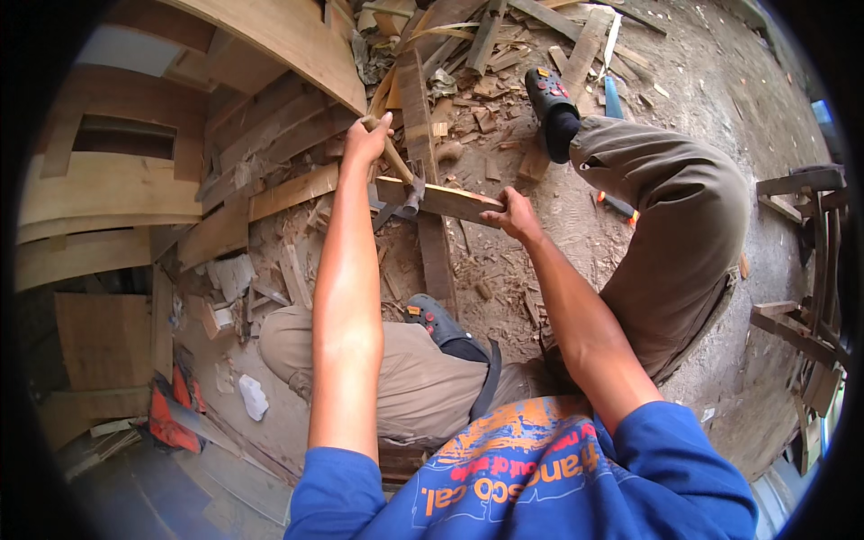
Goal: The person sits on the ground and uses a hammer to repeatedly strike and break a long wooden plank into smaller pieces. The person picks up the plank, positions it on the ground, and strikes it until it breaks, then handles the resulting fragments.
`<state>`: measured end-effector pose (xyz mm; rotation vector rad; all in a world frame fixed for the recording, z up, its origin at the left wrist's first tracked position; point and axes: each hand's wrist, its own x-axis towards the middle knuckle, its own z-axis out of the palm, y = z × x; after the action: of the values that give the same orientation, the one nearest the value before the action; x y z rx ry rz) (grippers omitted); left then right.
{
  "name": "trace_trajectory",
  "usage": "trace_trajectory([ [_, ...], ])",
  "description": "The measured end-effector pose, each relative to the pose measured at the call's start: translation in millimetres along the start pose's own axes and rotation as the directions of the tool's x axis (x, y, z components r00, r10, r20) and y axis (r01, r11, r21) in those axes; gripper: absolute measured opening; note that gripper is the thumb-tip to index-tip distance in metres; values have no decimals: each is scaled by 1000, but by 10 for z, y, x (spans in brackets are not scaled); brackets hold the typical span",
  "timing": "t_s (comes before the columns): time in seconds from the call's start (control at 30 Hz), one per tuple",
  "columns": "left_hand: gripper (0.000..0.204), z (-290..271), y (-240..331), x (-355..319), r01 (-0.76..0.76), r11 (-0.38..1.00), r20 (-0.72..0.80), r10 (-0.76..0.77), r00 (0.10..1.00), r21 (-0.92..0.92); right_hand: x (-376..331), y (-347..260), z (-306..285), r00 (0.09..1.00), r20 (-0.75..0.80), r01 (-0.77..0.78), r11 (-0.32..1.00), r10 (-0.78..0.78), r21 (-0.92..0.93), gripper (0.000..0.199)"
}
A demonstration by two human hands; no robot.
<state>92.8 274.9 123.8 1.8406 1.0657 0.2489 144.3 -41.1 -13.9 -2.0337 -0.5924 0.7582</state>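
Observation:
My left hand (367,141) is closed round the wooden handle of a claw hammer (414,193). The hammer's metal head is down at the left part of a short wooden board (459,203); whether it touches the wood I cannot tell. My right hand (516,216) grips the board's right end, with the thumb along its near side. The board lies across a long plank (419,117) that runs away from me over the floor. No nail can be made out.
Wood scraps and shavings (490,117) litter the floor. A wooden cabinet-like frame (117,180) stands at the left. A screwdriver-like orange and black tool (617,207) lies by my right leg, and a blue saw-like blade (613,97) beyond it. Wooden furniture (814,252) stands far right.

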Motion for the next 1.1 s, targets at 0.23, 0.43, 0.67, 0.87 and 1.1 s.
trace_trajectory([
  [0.23,46,-60,41,445,-10,989,113,-7,994,149,50,-207,-131,971,27,240,965,-239,-103,44],
  [0.43,44,79,138,537,146,989,143,-147,979,17,216,-268,-256,949,108,312,931,-296,-191,35],
  [0.67,38,-45,-128,559,-99,964,250,162,955,-247,360,-226,-238,953,153,289,932,-260,-219,31],
  [0.87,38,6,-56,552,-10,947,239,91,967,-321,372,-313,-130,955,78,298,917,-288,-266,36],
  [1.1,36,-3,-137,709,63,938,257,29,966,-342,461,-539,-135,949,102,315,896,-298,-313,35],
])
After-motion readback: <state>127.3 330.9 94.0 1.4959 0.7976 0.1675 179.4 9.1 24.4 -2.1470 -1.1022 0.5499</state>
